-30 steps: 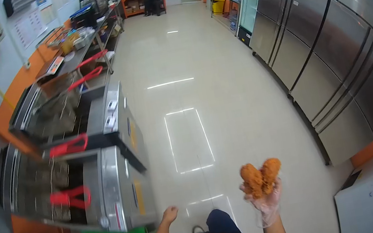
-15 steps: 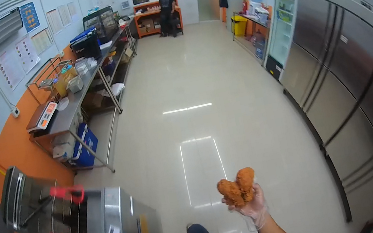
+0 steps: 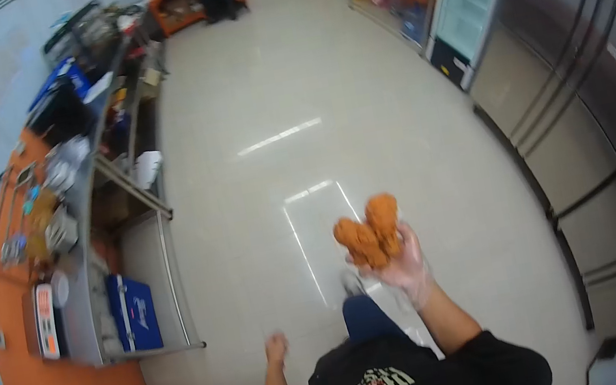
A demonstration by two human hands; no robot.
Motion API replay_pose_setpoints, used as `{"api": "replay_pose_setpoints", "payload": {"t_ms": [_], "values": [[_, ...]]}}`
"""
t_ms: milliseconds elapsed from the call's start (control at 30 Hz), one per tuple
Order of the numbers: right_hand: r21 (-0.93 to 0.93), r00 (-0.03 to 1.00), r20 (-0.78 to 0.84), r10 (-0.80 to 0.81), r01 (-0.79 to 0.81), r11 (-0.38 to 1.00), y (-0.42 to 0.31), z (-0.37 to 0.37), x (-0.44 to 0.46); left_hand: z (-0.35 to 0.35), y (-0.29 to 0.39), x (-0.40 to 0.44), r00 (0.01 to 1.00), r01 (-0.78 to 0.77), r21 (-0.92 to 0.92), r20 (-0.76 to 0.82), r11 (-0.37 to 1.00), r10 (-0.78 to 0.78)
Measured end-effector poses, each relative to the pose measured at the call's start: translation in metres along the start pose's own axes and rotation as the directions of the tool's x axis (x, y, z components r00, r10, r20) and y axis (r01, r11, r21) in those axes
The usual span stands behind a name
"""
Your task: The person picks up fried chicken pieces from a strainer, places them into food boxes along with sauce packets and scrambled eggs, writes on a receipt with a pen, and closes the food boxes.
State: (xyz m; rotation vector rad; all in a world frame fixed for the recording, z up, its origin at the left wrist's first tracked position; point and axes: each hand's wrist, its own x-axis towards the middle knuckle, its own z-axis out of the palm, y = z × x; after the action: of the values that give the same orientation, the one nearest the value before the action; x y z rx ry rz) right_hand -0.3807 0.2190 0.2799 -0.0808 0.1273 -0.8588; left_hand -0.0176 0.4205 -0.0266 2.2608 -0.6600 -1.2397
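Above a glossy pale floor [image 3: 242, 237], the right hand [image 3: 406, 264], in a clear plastic glove [image 3: 423, 293], cradles craggy orange-brown fried chicken pieces [image 3: 369, 238] from beneath, probably to avoid crumbling them. Well apart, the left hand [image 3: 276, 348] hangs low, too blurred to tell whether it is closed.

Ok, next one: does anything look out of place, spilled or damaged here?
One mild oddity: the fried chicken pieces sit directly in the gloved right hand above the floor, with no plate or tray beneath. No spill shows there; the bright streaks look like reflections.
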Motion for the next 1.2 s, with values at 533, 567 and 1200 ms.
{"api": "replay_pose_setpoints", "payload": {"t_ms": [533, 567, 1200], "values": [[0.072, 0.974, 0.059, 0.22, -0.224, 0.972, -0.17, 0.034, 0.774, -0.123, 0.238, 0.343, 0.815, 0.577, -0.251, 0.117, 0.778, -0.567], [0.099, 0.972, 0.064, 0.225, -0.231, 0.968, -0.177, 0.029, 0.823, -0.132, 0.251, 0.361, 0.784, 0.62, -0.138, 0.15, 0.772, -0.603], [-0.185, 0.985, 0.028, 0.172, -0.164, 0.969, -0.383, 0.064, 1.622, -0.423, 1.036, 1.26, 0.976, -0.205, -0.552, -0.181, 0.808, 0.124]]}}
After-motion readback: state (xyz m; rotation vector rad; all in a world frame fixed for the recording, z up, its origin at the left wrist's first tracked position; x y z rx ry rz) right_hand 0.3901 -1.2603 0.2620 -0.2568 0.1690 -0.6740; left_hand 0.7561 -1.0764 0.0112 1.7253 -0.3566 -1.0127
